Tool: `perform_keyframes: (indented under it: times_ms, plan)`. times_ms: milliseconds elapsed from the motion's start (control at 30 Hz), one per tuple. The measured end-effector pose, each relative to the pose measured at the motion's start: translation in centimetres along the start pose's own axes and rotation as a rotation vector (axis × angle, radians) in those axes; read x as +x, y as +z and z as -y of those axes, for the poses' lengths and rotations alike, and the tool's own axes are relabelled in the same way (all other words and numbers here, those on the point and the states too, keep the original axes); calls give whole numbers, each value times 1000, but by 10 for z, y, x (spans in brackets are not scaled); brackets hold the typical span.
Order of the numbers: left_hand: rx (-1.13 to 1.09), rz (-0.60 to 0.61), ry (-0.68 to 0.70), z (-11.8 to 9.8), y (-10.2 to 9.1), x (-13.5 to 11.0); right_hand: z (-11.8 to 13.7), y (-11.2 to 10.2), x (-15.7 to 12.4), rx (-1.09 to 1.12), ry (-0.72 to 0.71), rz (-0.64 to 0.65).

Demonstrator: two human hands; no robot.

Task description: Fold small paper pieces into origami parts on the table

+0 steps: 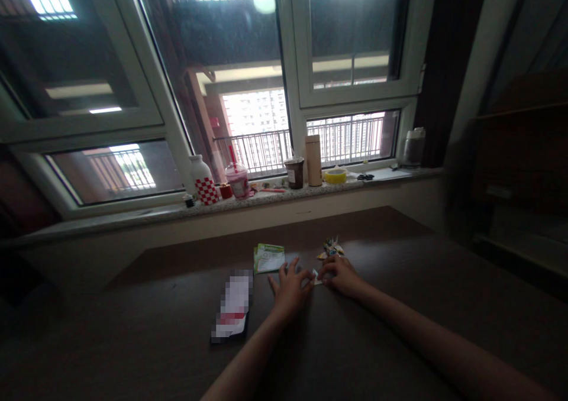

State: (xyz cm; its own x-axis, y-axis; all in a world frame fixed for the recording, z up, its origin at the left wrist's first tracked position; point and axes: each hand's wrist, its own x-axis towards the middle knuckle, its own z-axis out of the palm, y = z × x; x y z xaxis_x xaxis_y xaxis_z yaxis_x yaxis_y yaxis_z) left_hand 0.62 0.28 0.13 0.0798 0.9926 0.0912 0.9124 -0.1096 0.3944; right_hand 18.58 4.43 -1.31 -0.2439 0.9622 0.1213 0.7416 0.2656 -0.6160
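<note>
A small piece of white paper [316, 280], apparently folded, lies low over the dark table between my two hands. My left hand [290, 285] pinches its left side with thumb and forefinger, while the other fingers spread out. On the opposite side, my right hand [341, 275] is closed on the paper with its fingertips. Just beyond my right hand sits a small cluster of colourful folded paper [332, 248]. A few green and white paper packets [270, 258] lie ahead of my left hand. The finer shape of the held paper is too small to make out.
A phone with a blurred-out screen [233, 306] lies left of my left forearm on the brown table [168, 283]. Along the windowsill stand a checkered white bottle [205, 182], a pink drink cup [238, 181], a dark cup [294, 173], a tan flask [313, 161] and yellow tape [335, 177].
</note>
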Motion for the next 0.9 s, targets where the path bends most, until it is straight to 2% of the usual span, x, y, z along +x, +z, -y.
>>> perform_keyframes:
  times_ms: [300,600,900]
  plan:
    - [87,-121,39,-2,5,-4,-5,1,-1,16,-44,-19]
    - [45,-125,25,-1,4,0,-3,5,-3,12,-38,-75]
    - [14,-76,-28,-5,-1,1,1,5,-2,-30,-10,-64]
